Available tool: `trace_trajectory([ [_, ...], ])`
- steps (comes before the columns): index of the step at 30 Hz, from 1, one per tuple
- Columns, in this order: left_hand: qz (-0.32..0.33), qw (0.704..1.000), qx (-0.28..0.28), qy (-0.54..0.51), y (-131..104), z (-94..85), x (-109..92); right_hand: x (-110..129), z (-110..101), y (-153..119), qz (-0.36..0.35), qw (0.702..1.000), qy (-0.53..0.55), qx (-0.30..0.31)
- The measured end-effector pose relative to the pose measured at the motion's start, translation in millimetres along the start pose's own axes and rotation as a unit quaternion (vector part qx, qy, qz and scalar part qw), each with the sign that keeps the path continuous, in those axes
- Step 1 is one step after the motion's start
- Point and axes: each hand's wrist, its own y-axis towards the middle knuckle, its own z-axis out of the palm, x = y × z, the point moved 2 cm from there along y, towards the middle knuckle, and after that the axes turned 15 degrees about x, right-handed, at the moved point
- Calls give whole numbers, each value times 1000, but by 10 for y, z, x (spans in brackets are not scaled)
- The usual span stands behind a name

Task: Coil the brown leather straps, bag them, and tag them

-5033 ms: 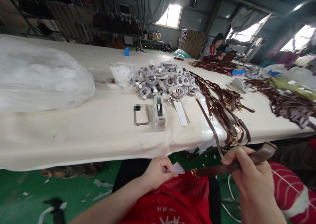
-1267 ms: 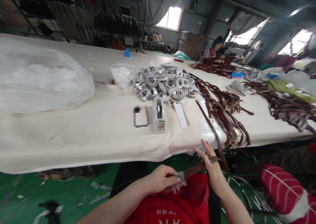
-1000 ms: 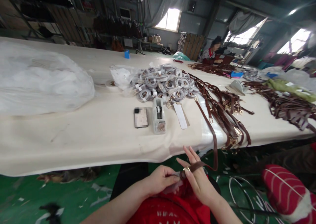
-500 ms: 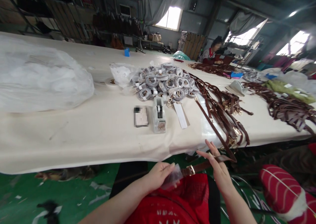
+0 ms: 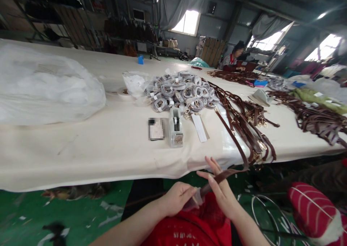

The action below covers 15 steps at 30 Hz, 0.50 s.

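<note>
Low in front of me, at the table's near edge, my left hand point(image 5: 180, 199) is closed around the end of a brown strap point(image 5: 229, 173). A small clear plastic wrapper point(image 5: 196, 199) is gathered at its fingers. My right hand point(image 5: 221, 195) has the strap between its thumb and outstretched fingers, close beside the left. From there the strap runs up onto the table toward a pile of brown straps point(image 5: 248, 134) with gold buckles and clasps. The buckle of the held strap is hidden now.
A tape dispenser point(image 5: 176, 128) stands on the cream-covered table point(image 5: 108, 152), next to white card strips point(image 5: 200, 128). Behind lie coiled straps in clear wrapping point(image 5: 184, 90). A large plastic bag point(image 5: 48, 87) is at left; a co-worker point(image 5: 234, 58) sits far back.
My right hand has moved left along the strap, closer to my left hand. The gold buckle that showed between the hands is now out of sight.
</note>
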Motion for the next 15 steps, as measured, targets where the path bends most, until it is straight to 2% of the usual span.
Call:
trace_trajectory([
  [2, -4, 1000, -18, 19, -2, -15, 11, 6, 73, 5, -3, 999, 0, 51],
  [3, -14, 1000, -22, 12, -2, -17, 23, -19, 57, 12, -6, 998, 7, 56],
  [4, -24, 999, -23, 3, -1, -15, 36, -56, 10, 22, -8, 999, 21, 44],
  [6, -38, 999, -16, -2, 5, 1, 50, -145, -121, 41, -6, 998, 63, -22],
  [8, -43, 999, -24, 19, 12, 17, 46, -216, -164, 43, 8, 991, 99, -87],
  [10, -37, 995, -56, 70, 16, 16, 34, -266, -10, 30, 25, 986, 123, -105],
  [12, -15, 985, -93, 147, 22, -4, 37, -336, 290, 33, 27, 983, 163, -75],
  [14, 6, 972, -98, 215, 47, -35, 96, -412, 533, 75, -34, 984, 175, -14],
  [15, 3, 967, -101, 235, 67, -58, 155, -456, 560, 102, -44, 981, 188, -11],
])
